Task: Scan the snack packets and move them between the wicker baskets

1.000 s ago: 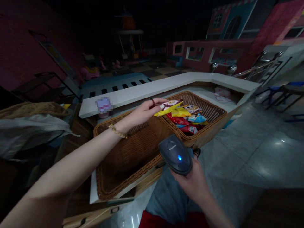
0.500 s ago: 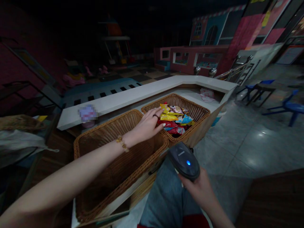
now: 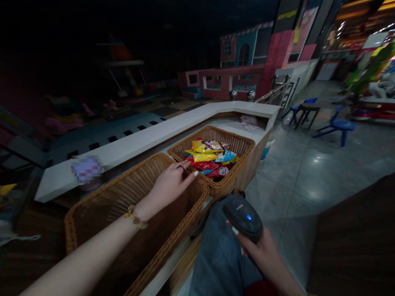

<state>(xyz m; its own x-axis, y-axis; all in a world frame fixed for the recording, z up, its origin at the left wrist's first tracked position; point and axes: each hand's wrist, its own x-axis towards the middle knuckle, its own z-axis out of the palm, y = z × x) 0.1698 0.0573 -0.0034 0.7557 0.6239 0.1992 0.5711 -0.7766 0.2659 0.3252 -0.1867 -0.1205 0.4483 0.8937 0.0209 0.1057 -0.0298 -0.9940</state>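
My left hand (image 3: 170, 185) hovers over the near wicker basket (image 3: 101, 213), fingers stretched toward the far basket and holding nothing. A bracelet sits on that wrist. The far wicker basket (image 3: 240, 144) holds several coloured snack packets (image 3: 207, 157), with a yellow one on top. My right hand (image 3: 259, 250) grips a dark barcode scanner (image 3: 242, 216) with a blue light, held above my lap in front of the counter.
A white counter ledge (image 3: 160, 135) runs behind both baskets. Grey tiled floor spreads to the right, with blue chairs (image 3: 338, 125) and a small table further off. A dark play area with pink walls lies beyond the counter.
My left hand carried a yellow packet to the far basket, left it on the pile, and drew back empty over the near basket. The view swung to the right.
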